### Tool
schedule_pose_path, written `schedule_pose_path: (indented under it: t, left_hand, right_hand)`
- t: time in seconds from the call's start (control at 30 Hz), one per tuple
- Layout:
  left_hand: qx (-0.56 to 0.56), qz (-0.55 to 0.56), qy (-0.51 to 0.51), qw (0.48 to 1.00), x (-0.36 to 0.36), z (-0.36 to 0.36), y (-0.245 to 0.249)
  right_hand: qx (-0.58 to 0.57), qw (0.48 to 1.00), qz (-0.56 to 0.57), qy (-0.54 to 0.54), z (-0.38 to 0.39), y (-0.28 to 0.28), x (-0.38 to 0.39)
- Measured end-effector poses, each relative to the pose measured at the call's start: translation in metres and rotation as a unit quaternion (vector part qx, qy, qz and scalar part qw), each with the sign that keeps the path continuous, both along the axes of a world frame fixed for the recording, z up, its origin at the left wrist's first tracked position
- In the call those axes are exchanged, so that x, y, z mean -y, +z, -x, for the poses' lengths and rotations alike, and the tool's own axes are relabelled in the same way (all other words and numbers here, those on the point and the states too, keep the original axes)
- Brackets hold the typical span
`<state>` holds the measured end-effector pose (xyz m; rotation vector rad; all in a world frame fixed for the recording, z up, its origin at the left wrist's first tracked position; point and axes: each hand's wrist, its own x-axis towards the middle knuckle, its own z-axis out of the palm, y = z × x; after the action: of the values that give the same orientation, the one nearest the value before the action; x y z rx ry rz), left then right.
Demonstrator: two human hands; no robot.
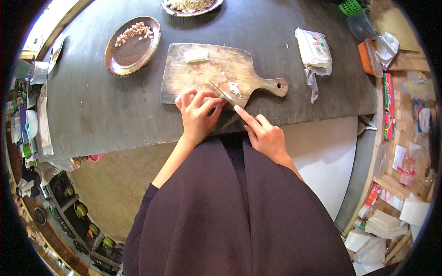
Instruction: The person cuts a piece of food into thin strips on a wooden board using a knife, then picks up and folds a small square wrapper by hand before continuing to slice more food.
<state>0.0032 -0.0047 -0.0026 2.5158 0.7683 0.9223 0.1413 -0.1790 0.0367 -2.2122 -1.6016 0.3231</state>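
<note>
My right hand [267, 138] is closed on a knife, index finger stretched along it; the thin blade [217, 87] points up and left over the wooden cutting board [235, 62]. At the board's near edge, my left hand [198, 115] has its fingers bent and pinched beside the blade. A small whitish piece seems to be at its fingertips, too hidden to name. Several white scraps [235, 89] lie right of the blade. Toward the far edge of the board rests a pale white block [196, 56].
A brown plate [126, 60] with small chopped pieces stands left of the board. Another plate [193, 12] with pale shreds is at the back. To the right lies a white plastic packet [314, 50]. An orange container [369, 57] sits by the table's right edge.
</note>
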Motion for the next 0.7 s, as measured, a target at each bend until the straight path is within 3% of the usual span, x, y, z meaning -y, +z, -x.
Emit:
schedule_pose_path:
  t: [0.7]
  left_hand:
    - [-0.003,0.002,0.001,1.0,0.0008,-0.0002,-0.0004]
  right_hand:
    - [-0.012,1.0,0.005,-0.005,-0.0024,0.0008,0.003]
